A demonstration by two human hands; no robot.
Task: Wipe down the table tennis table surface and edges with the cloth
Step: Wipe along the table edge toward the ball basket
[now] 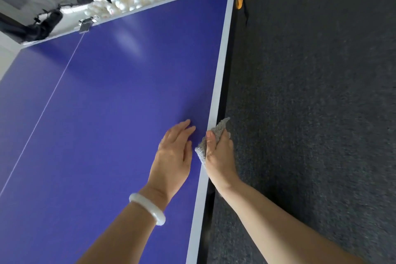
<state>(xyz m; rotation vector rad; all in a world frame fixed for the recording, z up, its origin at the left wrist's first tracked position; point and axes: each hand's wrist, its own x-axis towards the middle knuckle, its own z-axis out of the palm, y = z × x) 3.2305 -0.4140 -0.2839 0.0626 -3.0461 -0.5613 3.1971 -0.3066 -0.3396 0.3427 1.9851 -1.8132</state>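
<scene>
Along the table edge (221, 70), cloth (221, 127) in right hand (220, 153), apparently lengthwise.

Most of cloth (219, 127) prob. behind right hand (220, 156)

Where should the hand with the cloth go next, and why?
Probably slide the right hand forward along the side edge of the table, toward the far corner. It grips the grey cloth pressed against that edge, a long stretch of edge lies ahead, and the left hand rests flat on the blue top, as if for balance.
</scene>
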